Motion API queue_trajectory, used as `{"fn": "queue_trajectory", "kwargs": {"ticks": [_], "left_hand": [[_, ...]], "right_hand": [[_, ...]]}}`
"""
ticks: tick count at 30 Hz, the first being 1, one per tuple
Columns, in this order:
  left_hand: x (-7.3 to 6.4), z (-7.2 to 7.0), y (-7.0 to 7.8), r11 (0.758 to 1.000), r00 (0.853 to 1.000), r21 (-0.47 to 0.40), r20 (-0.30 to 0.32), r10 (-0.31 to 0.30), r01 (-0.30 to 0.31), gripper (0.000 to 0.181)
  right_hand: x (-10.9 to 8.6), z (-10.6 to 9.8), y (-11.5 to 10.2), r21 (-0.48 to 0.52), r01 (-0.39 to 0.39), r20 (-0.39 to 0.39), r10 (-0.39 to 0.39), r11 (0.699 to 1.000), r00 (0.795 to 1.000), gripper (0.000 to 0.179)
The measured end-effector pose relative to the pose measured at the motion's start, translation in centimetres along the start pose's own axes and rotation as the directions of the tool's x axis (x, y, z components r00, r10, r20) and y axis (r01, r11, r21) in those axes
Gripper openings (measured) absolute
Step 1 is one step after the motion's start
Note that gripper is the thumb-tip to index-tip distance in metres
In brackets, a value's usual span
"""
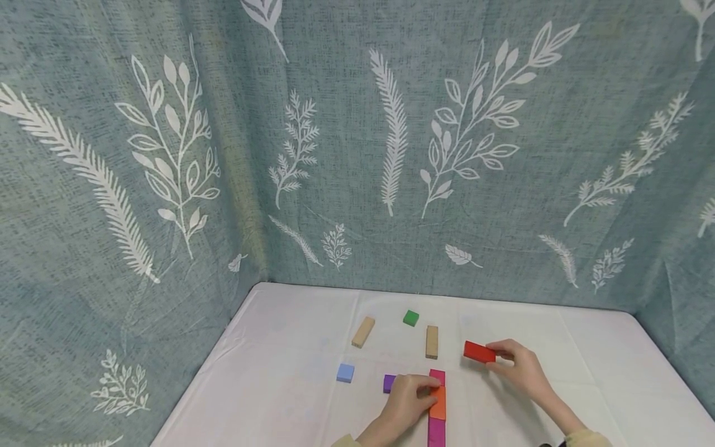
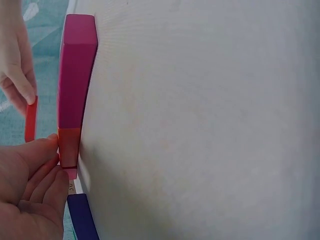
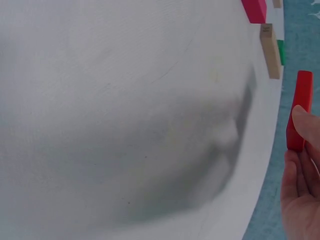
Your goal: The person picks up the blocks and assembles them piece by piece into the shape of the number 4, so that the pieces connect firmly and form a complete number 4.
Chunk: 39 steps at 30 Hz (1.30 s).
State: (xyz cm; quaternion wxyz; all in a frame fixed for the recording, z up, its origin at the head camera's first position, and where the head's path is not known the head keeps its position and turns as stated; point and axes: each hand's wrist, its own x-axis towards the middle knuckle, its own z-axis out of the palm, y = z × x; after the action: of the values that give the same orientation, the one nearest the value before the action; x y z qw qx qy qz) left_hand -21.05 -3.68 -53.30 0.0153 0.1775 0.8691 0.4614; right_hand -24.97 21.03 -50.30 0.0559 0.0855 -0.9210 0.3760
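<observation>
In the head view my left hand (image 1: pixel 409 400) bends over an orange block (image 1: pixel 439 406), thumb and fingertips pinching it. The orange block lies in a straight row, between a pink block (image 1: pixel 439 375) at the far end and a magenta block (image 1: pixel 437 433) at the near end. A purple block (image 1: pixel 388 383) shows partly from behind the left hand. To the right, my right hand (image 1: pixel 522 366) holds a red block (image 1: pixel 478 352) by its right end, between thumb and fingers. The red block (image 3: pixel 302 92) is raised off the table in the right wrist view.
Farther back on the white-covered table (image 1: pixel 301 323) lie two plain wooden blocks, one tilted (image 1: pixel 364 332) and one straight block (image 1: pixel 432 341). A small green block (image 1: pixel 411 318) sits near them, and a light blue block (image 1: pixel 345 373) lies left. A patterned curtain (image 1: pixel 346 124) encloses the table.
</observation>
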Motion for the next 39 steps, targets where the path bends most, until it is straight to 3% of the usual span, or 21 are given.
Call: {"fn": "queue_trajectory", "kwargs": {"ticks": [9, 25, 39], "left_hand": [[0.1, -0.1, 0.1, 1.000, 1.000, 0.018, -0.008, -0.008, 0.008, 0.023], [0.1, -0.2, 0.3, 0.999, 1.000, 0.018, 0.000, -0.030, 0.030, 0.024], [0.1, 0.0, 0.1, 1.000, 1.000, 0.011, -0.001, -0.016, 0.016, 0.024]], "right_hand": [[0.0, -0.5, -0.9, -0.011, 0.059, -0.025, -0.059, 0.998, 0.998, 0.032], [-0.3, -1.3, -2.4, 0.013, 0.107, -0.001, -0.107, 0.994, 0.994, 0.034], [-0.8, -0.4, -2.8, 0.055, 0.087, 0.049, -0.089, 0.995, 0.995, 0.032]]}}
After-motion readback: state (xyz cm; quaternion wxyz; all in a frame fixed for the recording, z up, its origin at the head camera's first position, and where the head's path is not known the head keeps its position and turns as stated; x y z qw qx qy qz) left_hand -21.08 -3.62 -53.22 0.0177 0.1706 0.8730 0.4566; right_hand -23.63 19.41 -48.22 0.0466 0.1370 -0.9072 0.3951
